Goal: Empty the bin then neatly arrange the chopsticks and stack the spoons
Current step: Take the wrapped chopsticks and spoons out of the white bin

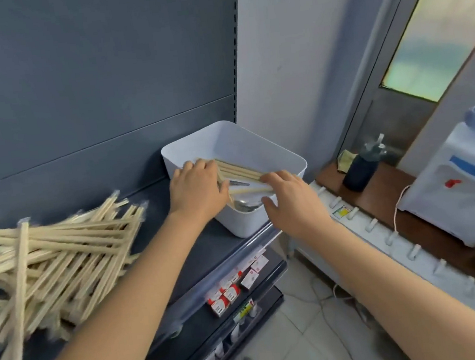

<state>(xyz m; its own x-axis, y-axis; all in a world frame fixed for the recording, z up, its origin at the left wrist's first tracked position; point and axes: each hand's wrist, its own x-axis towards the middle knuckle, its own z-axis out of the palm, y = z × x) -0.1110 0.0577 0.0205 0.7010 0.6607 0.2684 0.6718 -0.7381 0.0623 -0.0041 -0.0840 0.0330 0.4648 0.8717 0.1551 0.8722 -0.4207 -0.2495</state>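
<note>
Chopsticks (240, 172) inside bin (255, 136); left hand (199, 190), right hand (292, 200) fingers (271, 177) grip opposite ends.

wht bin (244, 226), tan chopsticks (61, 253), gry shelf (156, 206)

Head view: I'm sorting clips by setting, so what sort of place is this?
Probably a small shop: dark retail shelving, small red-and-white boxes lower down, and a water dispenser alongside.
</note>
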